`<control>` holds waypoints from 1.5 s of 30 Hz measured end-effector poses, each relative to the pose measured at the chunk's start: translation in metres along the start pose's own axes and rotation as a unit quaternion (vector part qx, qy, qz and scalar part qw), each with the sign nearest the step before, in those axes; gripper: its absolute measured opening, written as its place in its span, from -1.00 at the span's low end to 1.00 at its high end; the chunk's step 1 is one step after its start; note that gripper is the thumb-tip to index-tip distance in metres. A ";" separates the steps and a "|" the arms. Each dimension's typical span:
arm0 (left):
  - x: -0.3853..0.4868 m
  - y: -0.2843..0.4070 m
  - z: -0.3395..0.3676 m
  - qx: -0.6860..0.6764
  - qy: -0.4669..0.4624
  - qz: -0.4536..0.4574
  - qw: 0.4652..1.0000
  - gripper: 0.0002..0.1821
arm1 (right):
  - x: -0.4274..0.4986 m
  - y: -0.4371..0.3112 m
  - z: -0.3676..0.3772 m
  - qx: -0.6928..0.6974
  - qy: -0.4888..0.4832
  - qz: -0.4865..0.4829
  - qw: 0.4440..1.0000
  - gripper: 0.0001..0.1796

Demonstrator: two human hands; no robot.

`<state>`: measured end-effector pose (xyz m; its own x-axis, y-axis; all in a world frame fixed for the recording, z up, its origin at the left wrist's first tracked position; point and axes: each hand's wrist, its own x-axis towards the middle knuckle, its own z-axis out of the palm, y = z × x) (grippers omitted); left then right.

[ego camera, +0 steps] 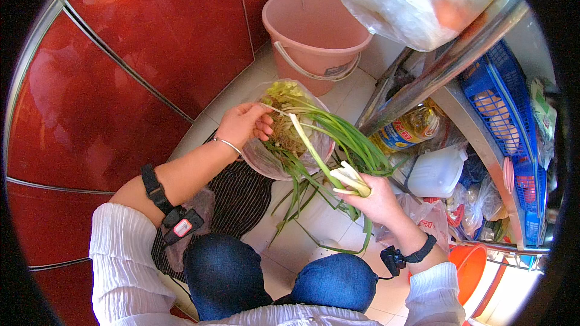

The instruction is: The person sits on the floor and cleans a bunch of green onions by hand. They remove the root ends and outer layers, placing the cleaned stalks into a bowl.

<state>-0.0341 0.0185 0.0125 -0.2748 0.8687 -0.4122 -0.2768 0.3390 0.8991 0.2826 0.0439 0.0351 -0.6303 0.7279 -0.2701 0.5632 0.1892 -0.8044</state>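
Observation:
My right hand (374, 197) is closed around the white ends of several green onions (346, 179), low at the centre right. One onion stalk reaches up and left from it, towards my left hand (247, 122). That hand pinches a thin pale strip between thumb and forefinger, above the left side of a bin (265, 173) lined with a clear plastic bag. Inside the bin lie roots, yellowish leaves (287, 91) and other onion scraps. Long green onion leaves (353, 133) stretch across the bin's right side, and more hang down over the tiled floor.
A pink bucket (317, 45) with a white handle stands behind the bin. Red cabinet fronts (104, 95) line the left. At right, a metal rack (453, 61) holds an oil bottle (405, 129), a white jug (437, 171) and blue baskets (498, 99). An orange bucket (469, 271) is below.

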 end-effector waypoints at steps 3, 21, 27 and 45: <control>0.005 -0.002 -0.005 -0.032 0.037 0.015 0.999 -0.76 | -0.002 0.001 -0.002 0.023 -0.008 0.021 0.999 -0.61; -0.009 0.024 0.016 0.584 -0.269 0.513 0.569 -0.82 | 0.006 -0.004 -0.016 -0.063 -0.074 -0.020 0.995 -0.67; -0.003 0.017 0.016 0.632 -0.362 0.457 0.511 -0.88 | 0.006 -0.013 -0.019 -0.107 -0.076 -0.082 0.988 -0.74; -0.015 0.008 0.017 0.549 -0.460 0.336 0.611 -0.83 | 0.001 -0.015 -0.022 -0.133 -0.085 -0.118 0.980 -0.72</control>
<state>-0.0168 0.0142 0.0279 0.7878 0.6089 -0.0924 0.5378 -0.6071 0.5849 0.2853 0.0563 0.0590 -0.8267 0.5273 -0.1964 0.4968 0.5201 -0.6948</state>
